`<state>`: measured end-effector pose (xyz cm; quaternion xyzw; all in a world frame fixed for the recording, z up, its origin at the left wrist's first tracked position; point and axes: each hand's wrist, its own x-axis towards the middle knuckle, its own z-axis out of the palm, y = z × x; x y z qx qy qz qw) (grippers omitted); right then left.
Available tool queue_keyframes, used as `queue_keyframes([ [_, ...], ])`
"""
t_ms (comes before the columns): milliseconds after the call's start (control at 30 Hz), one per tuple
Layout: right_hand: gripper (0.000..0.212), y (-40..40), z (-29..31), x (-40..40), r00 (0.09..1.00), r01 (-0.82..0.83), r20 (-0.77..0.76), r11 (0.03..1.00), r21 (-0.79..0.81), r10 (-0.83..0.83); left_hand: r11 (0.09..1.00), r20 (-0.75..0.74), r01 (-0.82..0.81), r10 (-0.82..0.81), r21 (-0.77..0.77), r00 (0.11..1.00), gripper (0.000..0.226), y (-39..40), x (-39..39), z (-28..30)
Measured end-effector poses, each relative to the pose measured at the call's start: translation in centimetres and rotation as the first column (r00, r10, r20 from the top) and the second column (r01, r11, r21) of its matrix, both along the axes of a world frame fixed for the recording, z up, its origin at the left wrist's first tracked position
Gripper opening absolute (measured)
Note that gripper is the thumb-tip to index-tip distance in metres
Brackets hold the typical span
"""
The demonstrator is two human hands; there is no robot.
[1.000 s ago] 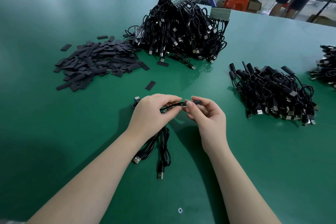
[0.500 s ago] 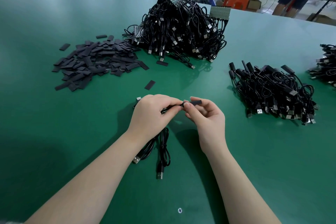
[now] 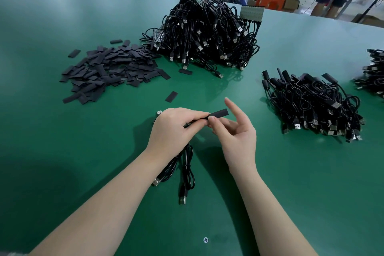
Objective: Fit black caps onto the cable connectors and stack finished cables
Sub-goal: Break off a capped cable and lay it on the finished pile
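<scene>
Grip: right hand (image 3: 236, 133) fingers now splayed.

L hand (image 3: 173, 129) curled in a grip, R hand (image 3: 235, 134) pinching w/ thumb, index finger straight out.

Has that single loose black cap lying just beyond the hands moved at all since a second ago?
No. The loose cap sits in the same spot between the cap pile and the hands.

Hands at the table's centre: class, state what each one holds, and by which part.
Left hand grips the cable near its connector end. Right hand pinches the black cap at its left end with the thumb; its index finger points up.
</scene>
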<state>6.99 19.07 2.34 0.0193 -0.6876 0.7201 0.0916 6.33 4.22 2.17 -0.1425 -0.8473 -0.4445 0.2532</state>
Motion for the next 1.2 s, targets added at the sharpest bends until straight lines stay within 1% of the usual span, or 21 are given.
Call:
queue_keyframes([
  [67, 0.052, -0.18, -0.01, 0.12, 0.999, 0.039, -0.032, 0.997, 0.072, -0.037, 1.000, 0.013, -0.015, 0.015, 0.013, 1.000, 0.016, 0.08, 0.03, -0.04],
  [133, 0.051, -0.20, -0.06, 0.18, 0.998, 0.037, -0.050, 0.992, 0.121, -0.032, 1.000, 0.018, -0.018, 0.018, 0.014, 1.000, 0.016, 0.15, 0.04, -0.12],
  [267, 0.050, -0.10, -0.22, 0.19, 1.000, 0.004, -0.031, 0.986, 0.166, 0.001, 0.999, 0.025, -0.020, 0.019, 0.028, 1.000, 0.019, -0.01, 0.05, -0.21],
  [333, 0.050, -0.16, -0.36, 0.19, 1.000, -0.018, -0.021, 0.983, 0.183, 0.022, 1.000, 0.027, -0.006, 0.006, 0.009, 1.000, 0.020, -0.11, 0.07, -0.20],
  [500, 0.042, -0.02, -0.25, -0.11, 1.000, -0.026, -0.012, 0.984, 0.176, 0.029, 0.998, 0.024, 0.055, -0.054, -0.036, 0.998, 0.018, -0.36, 0.09, 0.07],
  [567, 0.041, -0.07, -0.36, -0.17, 1.000, -0.025, -0.012, 0.988, 0.155, 0.027, 0.998, 0.031, 0.063, -0.062, -0.013, 0.998, 0.018, -0.28, 0.08, 0.14],
  [667, 0.046, -0.40, -0.54, -0.02, 0.999, -0.007, -0.032, 0.990, 0.139, 0.012, 0.998, 0.052, 0.057, -0.058, 0.014, 0.997, 0.017, -0.19, 0.05, 0.13],
  [833, 0.038, -0.04, -0.33, -0.02, 0.999, -0.030, -0.018, 0.992, 0.119, 0.033, 1.000, 0.053, 0.019, -0.020, 0.011, 0.998, 0.017, -0.50, 0.06, -0.01],
  [1000, 0.058, -0.60, -0.63, 0.08, 0.999, -0.040, 0.040, 0.996, 0.074, 0.037, 0.999, 0.048, -0.013, 0.011, 0.042, 0.999, 0.017, -0.08, -0.05, 0.04],
  [1100, 0.051, -0.48, -0.72, -0.04, 1.000, 0.006, -0.007, 0.995, 0.096, -0.005, 0.999, 0.058, -0.010, 0.007, 0.042, 0.998, 0.018, -0.02, 0.11, 0.02],
  [1200, 0.044, -0.30, -0.81, 0.04, 1.000, 0.011, -0.030, 0.988, 0.155, -0.006, 0.999, 0.066, -0.016, 0.014, 0.042, 0.998, 0.017, -0.11, 0.13, -0.09],
])
